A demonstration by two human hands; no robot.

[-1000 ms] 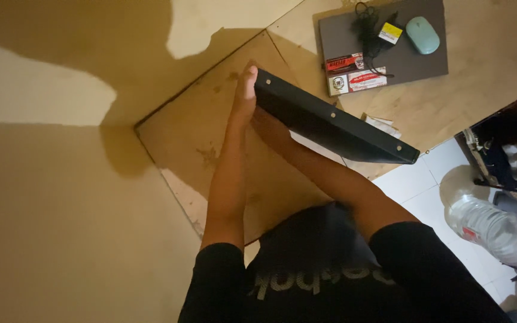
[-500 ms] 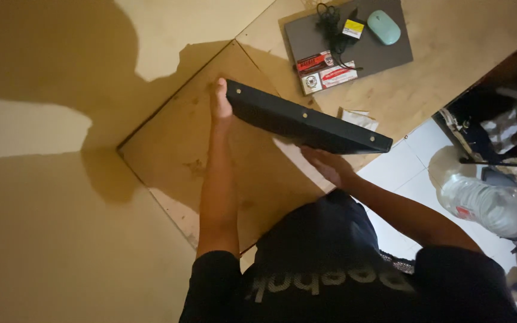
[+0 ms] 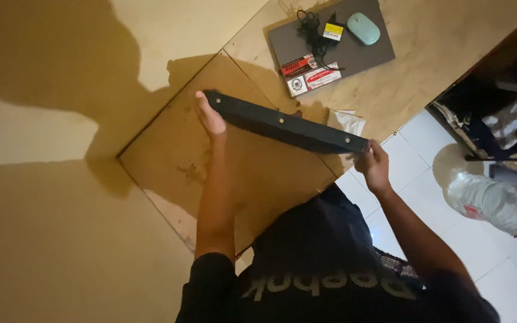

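Note:
A long, thin black panel (image 3: 282,124) with small screws along its edge is held edge-on above a brown plywood board (image 3: 181,155). My left hand (image 3: 210,116) grips the panel's left end, with the arm stretched out over the board. At the panel's right end my right hand (image 3: 373,164) holds the corner, just past the board's edge and over the white tiles. The panel slopes down slightly from left to right.
On the wooden desk (image 3: 426,54) behind lies a closed grey laptop (image 3: 354,57) with stickers; a mint mouse (image 3: 363,28) and a black cable with charger (image 3: 315,27) rest on it. A clear wrapper (image 3: 348,121) lies by the panel. A big clear water jug (image 3: 498,200) sits on the white tile floor (image 3: 414,161).
My right hand has slid from under the panel's middle out to its right end. My left hand stays on the left end, and the panel sits lower in the view.

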